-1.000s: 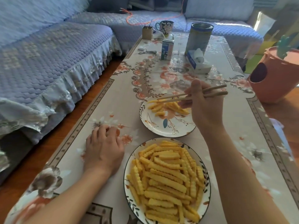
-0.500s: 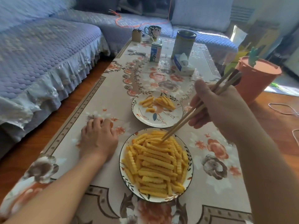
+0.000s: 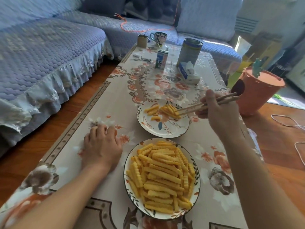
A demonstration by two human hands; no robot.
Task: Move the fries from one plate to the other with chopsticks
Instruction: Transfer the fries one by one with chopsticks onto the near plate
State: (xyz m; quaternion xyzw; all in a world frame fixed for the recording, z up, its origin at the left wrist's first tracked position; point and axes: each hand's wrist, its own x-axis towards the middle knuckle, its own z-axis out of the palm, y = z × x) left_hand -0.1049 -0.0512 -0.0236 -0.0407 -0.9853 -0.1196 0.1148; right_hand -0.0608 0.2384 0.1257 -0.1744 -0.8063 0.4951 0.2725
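Golden crinkle-cut fries (image 3: pixel 162 177) are heaped on the near plate (image 3: pixel 127 164) in front of you, and only a small scatter of fries (image 3: pixel 162 110) lies on the far plate (image 3: pixel 166 132), so most of the job looks still ahead. Your right hand (image 3: pixel 217 113) has its fingers curled round the wooden chopsticks (image 3: pixel 198 107), and their tips are down among the fries at the right side of the far plate; whether a fry is pinched between them cannot be made out. Your left hand (image 3: pixel 103 146) rests flat, fingers relaxed, on the flowered table (image 3: pixel 105 103) just beside the near plate, holding nothing.

Expect each fry to be light and fairly stiff, but likely brittle and a little greasy. The ridges should give the chopsticks some purchase, so take a fry across its middle, squeezing gently so it neither snaps nor swings. Pick from the top of the heap, where pieces lie free.

Further along the table stand a milk carton (image 3: pixel 161 61), a tall tin (image 3: pixel 189 52), a tissue pack (image 3: pixel 188 73) and a patterned mug (image 3: pixel 159 38).
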